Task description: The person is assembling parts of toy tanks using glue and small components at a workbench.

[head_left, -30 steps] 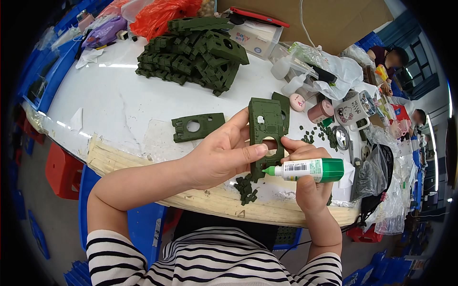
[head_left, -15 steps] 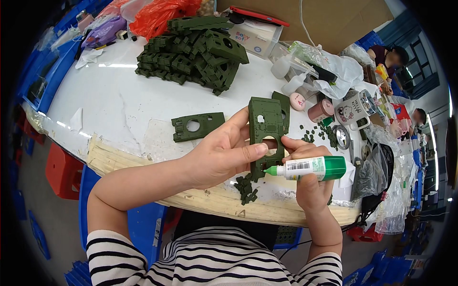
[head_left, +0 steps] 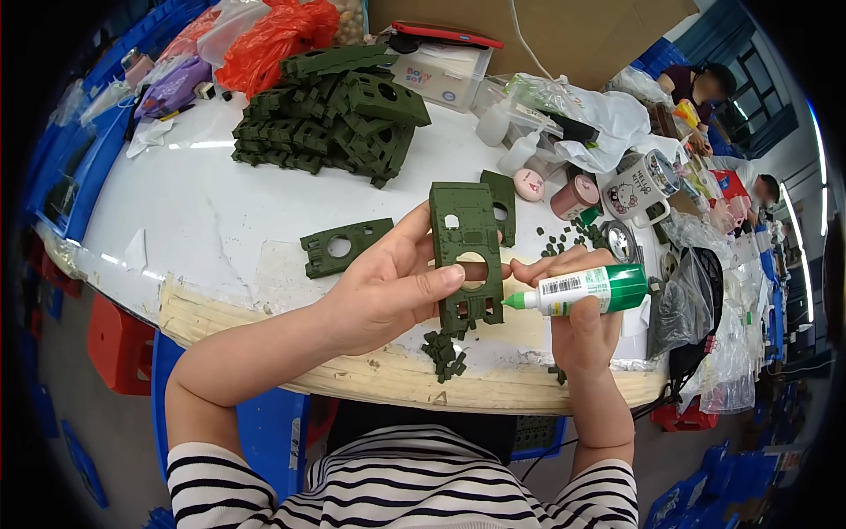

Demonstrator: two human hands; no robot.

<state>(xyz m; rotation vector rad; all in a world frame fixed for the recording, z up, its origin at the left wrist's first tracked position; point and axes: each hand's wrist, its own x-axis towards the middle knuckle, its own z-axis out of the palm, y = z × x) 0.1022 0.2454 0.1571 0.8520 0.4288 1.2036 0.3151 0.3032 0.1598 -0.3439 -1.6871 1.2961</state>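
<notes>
Green part (head_left: 471, 234) and bottle (head_left: 575, 293) gripped in left and right hands (head_left: 388, 300), white table (head_left: 198, 207), red stool (head_left: 119, 339), grey floor (head_left: 123, 436)

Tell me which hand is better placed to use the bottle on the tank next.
Probably the right hand: it holds the squeeze bottle, green nozzle pointing toward the toy tank hull, while the left hand grips that hull.

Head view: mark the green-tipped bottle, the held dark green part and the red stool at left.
Green-tipped bottle (head_left: 575, 294): head view, white label.
Held dark green part (head_left: 473, 236): head view, face above round hole.
Red stool (head_left: 119, 344): head view, side.
</notes>
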